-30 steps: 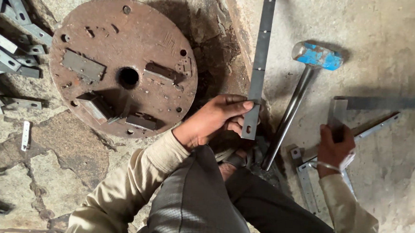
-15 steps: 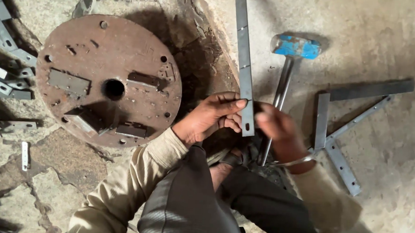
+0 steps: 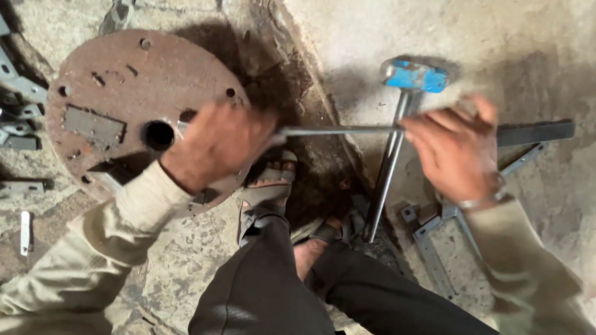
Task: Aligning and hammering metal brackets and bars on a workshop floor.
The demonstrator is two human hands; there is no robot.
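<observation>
- Leftmost, loose grey metal strips lie scattered on the stone floor.
- Next, a rusty round plate with a centre hole sits flat on the floor.
- Over its right edge, the left hand is closed around one end of a long flat metal bar (seen edge-on and held level).
- Below the bar, two sandalled feet rest on the ground.
- Under the bar lies a blue-headed hammer, handle pointing toward the person.
- Rightmost, the right hand grips the bar's other end, fingers curled, above a welded grey bracket.
</observation>
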